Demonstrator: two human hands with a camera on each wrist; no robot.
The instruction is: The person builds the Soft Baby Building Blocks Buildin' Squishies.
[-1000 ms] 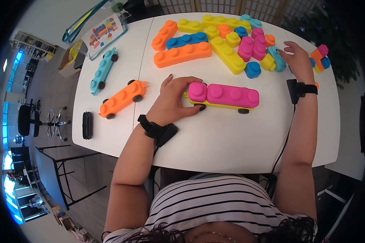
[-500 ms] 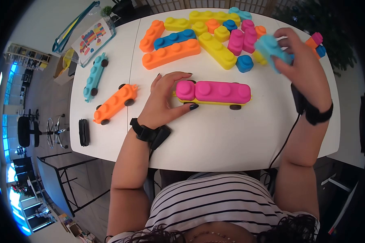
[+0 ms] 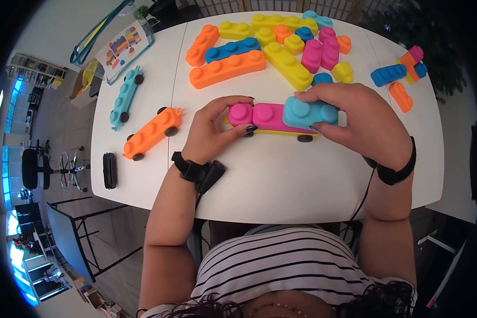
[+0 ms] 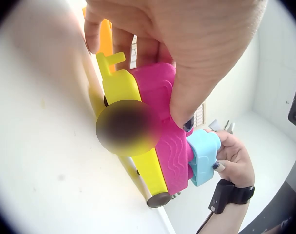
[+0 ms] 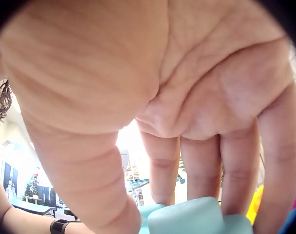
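My left hand point(image 3: 211, 127) grips the left end of a yellow wheeled base point(image 3: 275, 131) that carries a small pink block point(image 3: 240, 114) and a longer pink block point(image 3: 267, 115). Between thumb and fingers, my right hand point(image 3: 367, 119) pinches a light blue block point(image 3: 302, 110) over the right part of the long pink one. In the left wrist view the light blue block point(image 4: 202, 158) is against the pink studs, slightly tilted; whether it is pressed fully down I cannot tell. The right wrist view shows its top point(image 5: 187, 217) below my palm.
An orange wheeled piece point(image 3: 152, 134) and a teal wheeled piece point(image 3: 125, 98) stand at the left, near a black case point(image 3: 109, 170). Loose blocks, including a long orange one point(image 3: 228, 69), lie along the back. A blue block point(image 3: 388, 75) is at the right.
My right hand has picked up the light blue block from the right of the pile and brought it left and nearer, over the long pink block. My left hand keeps its grip.
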